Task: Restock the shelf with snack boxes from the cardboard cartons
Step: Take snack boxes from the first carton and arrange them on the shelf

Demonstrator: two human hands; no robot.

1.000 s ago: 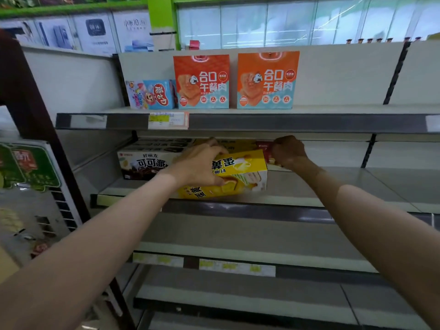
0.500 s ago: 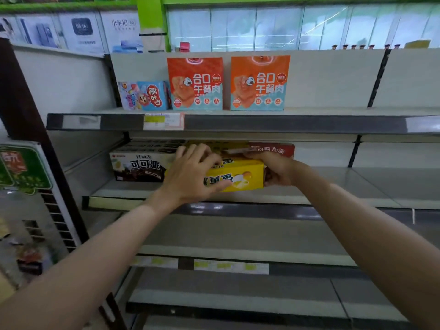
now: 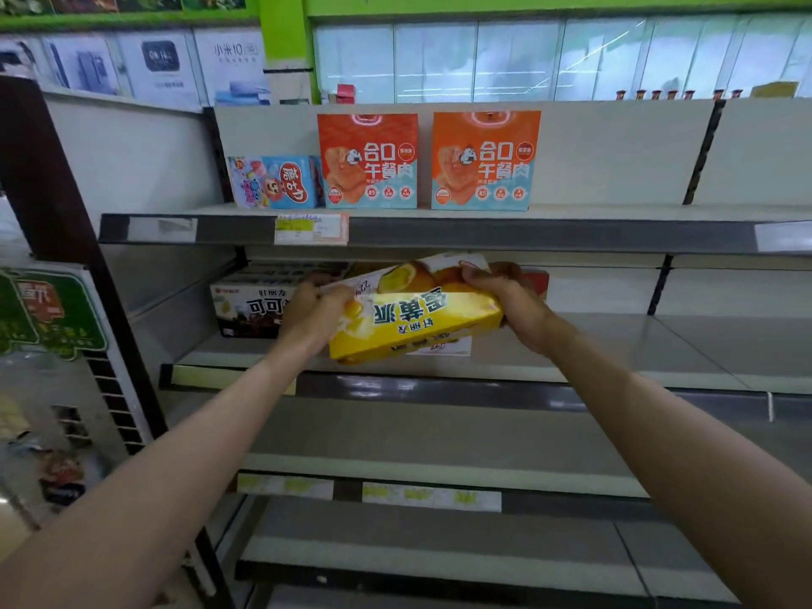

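A yellow snack box (image 3: pixel 413 323) is held tilted above the front of the middle shelf (image 3: pixel 615 349), its print upside down. My left hand (image 3: pixel 314 316) grips its left end and my right hand (image 3: pixel 505 301) grips its right end. Behind it on the same shelf stand a brown-and-white snack box (image 3: pixel 250 307) at the left and a red box (image 3: pixel 537 281) partly hidden by my right hand. No cardboard carton is in view.
The top shelf (image 3: pixel 483 235) carries two orange boxes (image 3: pixel 368 160) (image 3: pixel 484 162) and a small blue box (image 3: pixel 274 182). Lower shelves (image 3: pixel 439 472) hold only price tags (image 3: pixel 430 498). A dark post (image 3: pixel 52 204) and a green sign (image 3: pixel 48 312) stand at the left.
The yellow box has been lifted off the shelf and tipped toward me, with both hands now gripping its ends. The camera has moved closer to the shelf.
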